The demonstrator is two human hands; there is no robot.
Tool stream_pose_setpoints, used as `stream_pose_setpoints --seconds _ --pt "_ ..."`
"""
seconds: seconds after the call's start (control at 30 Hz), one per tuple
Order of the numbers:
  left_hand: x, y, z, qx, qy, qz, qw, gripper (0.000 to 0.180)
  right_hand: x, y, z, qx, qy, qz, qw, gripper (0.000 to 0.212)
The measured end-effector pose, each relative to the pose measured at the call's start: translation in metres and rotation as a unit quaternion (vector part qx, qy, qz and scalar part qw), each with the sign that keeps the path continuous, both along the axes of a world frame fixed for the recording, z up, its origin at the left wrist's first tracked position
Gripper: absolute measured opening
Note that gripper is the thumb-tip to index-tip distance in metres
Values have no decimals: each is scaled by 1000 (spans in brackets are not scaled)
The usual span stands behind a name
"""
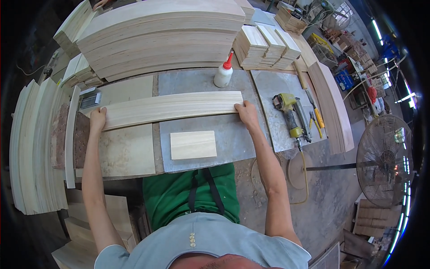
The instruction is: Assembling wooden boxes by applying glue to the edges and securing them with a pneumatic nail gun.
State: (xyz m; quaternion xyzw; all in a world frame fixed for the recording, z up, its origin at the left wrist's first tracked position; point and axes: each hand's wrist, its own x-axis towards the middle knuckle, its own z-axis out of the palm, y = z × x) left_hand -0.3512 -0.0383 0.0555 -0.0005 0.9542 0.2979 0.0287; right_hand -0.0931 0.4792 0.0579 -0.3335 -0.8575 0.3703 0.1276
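Note:
A long pale wooden board (170,107) lies flat across the workbench (130,152). My left hand (97,119) grips its left end and my right hand (246,113) grips its right end. A small rectangular wooden panel (193,145) lies on the grey metal sheet (233,139) just in front of the board. A white glue bottle (223,71) with a red nozzle stands behind the board.
A tall stack of long boards (165,38) fills the back of the bench. Short block stacks (266,45) stand at back right. A yellow nail gun (291,116) and hand tools (316,114) lie to the right. Boards (33,143) lean at left. A floor fan (384,159) stands at right.

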Motion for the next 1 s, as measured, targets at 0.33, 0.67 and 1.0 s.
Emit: stream_pose_setpoints --seconds 0.33,0.67,1.0 --pt "-13 39 -11 -51 106 5 993 54 -29 13 -35 142 66 -49 986 37" --pt "82 6 12 309 226 12 924 38 60 -2 8 -389 252 -27 886 31" --pt "63 18 0 367 233 3 900 26 66 14 31 -510 247 4 824 30"
